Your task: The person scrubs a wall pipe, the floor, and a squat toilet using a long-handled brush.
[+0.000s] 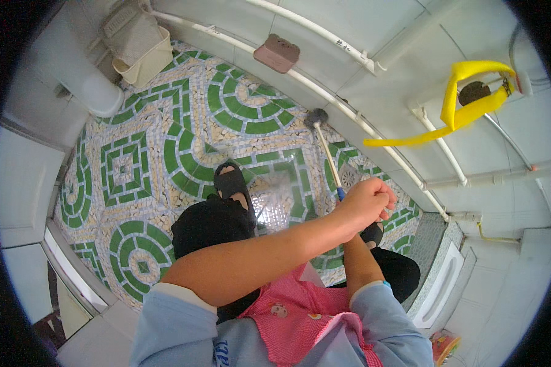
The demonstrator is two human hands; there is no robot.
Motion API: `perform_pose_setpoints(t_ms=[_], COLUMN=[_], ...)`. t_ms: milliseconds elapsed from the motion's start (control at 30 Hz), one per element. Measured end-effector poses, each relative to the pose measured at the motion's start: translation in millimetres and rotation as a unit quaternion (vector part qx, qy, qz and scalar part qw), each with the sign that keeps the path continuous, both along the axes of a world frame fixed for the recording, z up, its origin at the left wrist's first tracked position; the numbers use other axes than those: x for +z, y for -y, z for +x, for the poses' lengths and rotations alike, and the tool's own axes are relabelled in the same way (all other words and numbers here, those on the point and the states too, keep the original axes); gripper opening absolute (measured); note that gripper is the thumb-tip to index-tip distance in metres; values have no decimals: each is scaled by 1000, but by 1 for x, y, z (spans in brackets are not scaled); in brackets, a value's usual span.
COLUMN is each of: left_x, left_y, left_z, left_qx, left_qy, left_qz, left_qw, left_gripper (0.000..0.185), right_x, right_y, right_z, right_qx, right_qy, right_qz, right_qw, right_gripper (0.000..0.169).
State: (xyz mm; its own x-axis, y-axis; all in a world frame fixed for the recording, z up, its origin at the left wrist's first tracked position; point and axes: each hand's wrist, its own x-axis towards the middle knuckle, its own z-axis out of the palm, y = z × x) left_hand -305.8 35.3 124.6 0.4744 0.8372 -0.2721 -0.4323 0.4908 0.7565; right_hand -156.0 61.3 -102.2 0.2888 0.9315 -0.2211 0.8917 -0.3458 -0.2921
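My left forearm crosses in front of my body, and my left hand (pixel 372 202) has its fingers curled; what is inside them is hidden. My right forearm (pixel 362 264) reaches up behind the left wrist, which hides my right hand. A long-handled brush (pixel 328 153) stands on the tiled floor (pixel 275 174), its dark grey head (pixel 317 118) near the wall. The brush's blue handle end (pixel 340 193) passes behind my left wrist, so whichever hand is on it cannot be seen. Beside the handle is a round floor drain (pixel 348 177).
White pipes (pixel 330 94) run along the right wall, with a brown bear-shaped box (pixel 278 52) by them. A yellow strap (pixel 477 114) hangs there in a loop. A cream basket (pixel 154 62) stands at the far left. A white oblong fixture (pixel 440 284) lies low at the right.
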Motion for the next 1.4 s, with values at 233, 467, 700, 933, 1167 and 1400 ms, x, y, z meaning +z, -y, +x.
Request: perform_pose_setpoints(t_ms=[233,467,700,933,1167,1400], left_x=[-8,3,-10,5,-3,7], left_y=[-6,-5,-3,-4,2,-1], left_z=[3,0,8,-1,1,-6], left_qx=[6,25,5,10,-4,23], left_qy=[-20,10,-39,3,-15,18], left_qz=[4,9,11,14,3,4], left_qw=[1000,1000,999,1000,1000,1000], left_gripper=[15,14,14,14,14,14], right_x=[0,3,-2,3,0,3], right_y=[-28,31,-16,42,-12,13], right_z=[-10,21,-8,20,-21,-4], right_qx=[24,-25,10,-39,17,-20], right_qy=[-10,2,-10,-1,-11,0], right_qz=[-4,-3,6,0,17,16], right_qw=[1000,1000,1000,999,1000,1000], right_gripper=[38,37,37,37,37,37])
